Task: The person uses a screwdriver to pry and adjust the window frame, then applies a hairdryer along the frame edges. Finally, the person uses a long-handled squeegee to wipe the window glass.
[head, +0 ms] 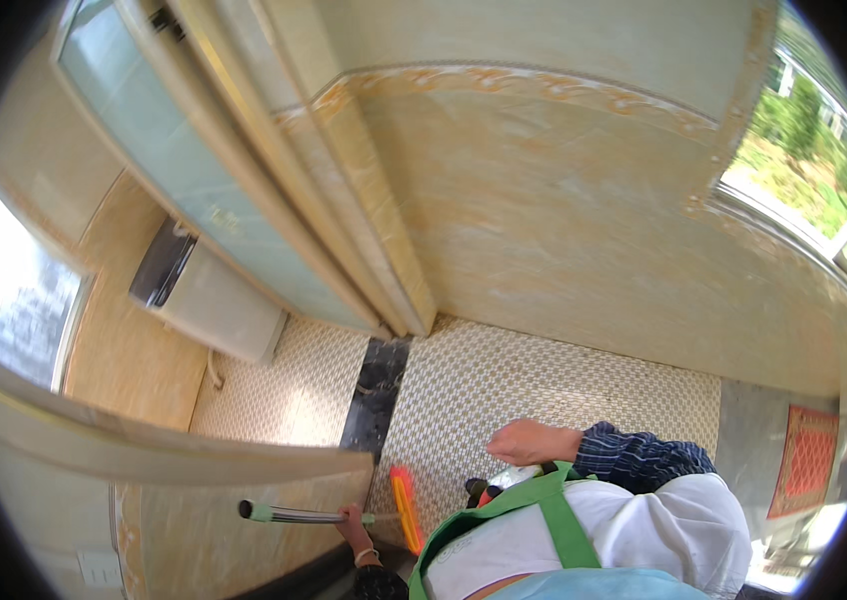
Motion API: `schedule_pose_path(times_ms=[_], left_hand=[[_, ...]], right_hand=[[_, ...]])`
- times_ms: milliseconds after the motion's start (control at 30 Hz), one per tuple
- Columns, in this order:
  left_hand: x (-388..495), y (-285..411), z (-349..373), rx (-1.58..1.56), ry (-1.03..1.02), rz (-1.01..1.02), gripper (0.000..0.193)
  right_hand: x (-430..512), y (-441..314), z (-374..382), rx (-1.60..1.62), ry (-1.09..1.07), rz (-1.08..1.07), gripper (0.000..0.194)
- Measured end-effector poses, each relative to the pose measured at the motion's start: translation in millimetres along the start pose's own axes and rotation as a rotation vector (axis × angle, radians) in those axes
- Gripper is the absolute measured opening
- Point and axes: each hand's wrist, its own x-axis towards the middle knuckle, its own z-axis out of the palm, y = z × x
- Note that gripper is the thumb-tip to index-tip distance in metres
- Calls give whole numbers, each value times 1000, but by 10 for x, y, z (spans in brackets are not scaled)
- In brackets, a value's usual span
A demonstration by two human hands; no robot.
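My left hand (pixel 351 523), with a band at the wrist, grips the handle (pixel 296 515) of a floor brush or broom. The handle is metallic with pale green fittings and a black end cap. Its orange and yellow head (pixel 406 510) is low, near the tiled floor, with red along one edge. My right hand (pixel 528 442), below a dark striped sleeve, is curled in front of the green apron (pixel 495 502). Its palm side is hidden, so any object inside cannot be made out. A whitish, shiny thing (pixel 517 476) shows partly between that hand and the apron.
A doorway with a black stone threshold (pixel 378 390) lies ahead, beside a frosted glass door (pixel 206 165). Beyond it stands a top-loading washing machine (pixel 213 300). A wall end (pixel 243 465) juts in at left. A red patterned mat (pixel 806 461) lies at right, below a window (pixel 806 142).
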Motion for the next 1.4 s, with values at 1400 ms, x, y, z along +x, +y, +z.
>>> schedule_pose_path(times_ms=[1400], left_hand=[[-3204, 5314, 5616, 142, -768, 2546, 18]], right_hand=[[-3753, 1113, -952, -21, 1246, 972, 35]])
